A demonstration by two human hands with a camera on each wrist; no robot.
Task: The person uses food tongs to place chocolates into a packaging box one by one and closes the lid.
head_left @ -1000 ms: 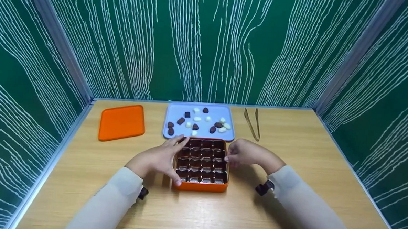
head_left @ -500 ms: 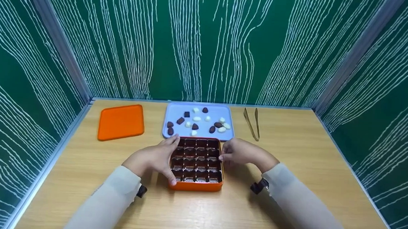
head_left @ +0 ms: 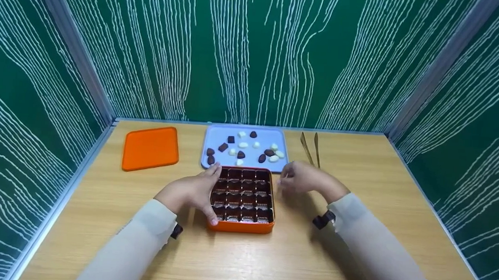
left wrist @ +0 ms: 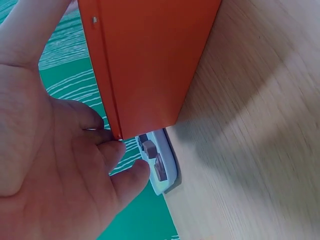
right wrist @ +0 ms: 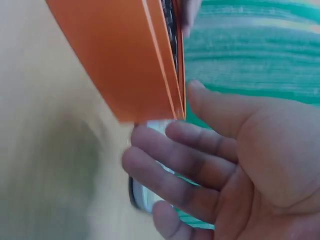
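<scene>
An orange square box (head_left: pixel 241 227) with a dark brown divided insert (head_left: pixel 241 194) stands on the table. My left hand (head_left: pixel 193 192) spans the box's left side, thumb at the near corner and fingers at the far one; in the left wrist view those fingers touch the box's edge (left wrist: pixel 145 65). Just off the right side is my right hand (head_left: pixel 302 178), apart from the box and holding nothing, its fingers loosely bent. In the right wrist view, the right hand (right wrist: pixel 215 155) is beside the box corner (right wrist: pixel 125 65). The insert's compartments show no pieces.
Behind the box, a pale blue tray (head_left: pixel 216 132) bears several dark and white chocolates (head_left: pixel 242 145). An orange lid-like tray (head_left: pixel 151 148) lies at the back left. Gold tongs (head_left: pixel 306 144) lie at the back right, partly behind my right hand. Patterned green panels enclose the table (head_left: pixel 244 262).
The box has shifted slightly left, along with my left hand. My right hand, earlier touching the box's right side, has come away from it, up and to the right.
</scene>
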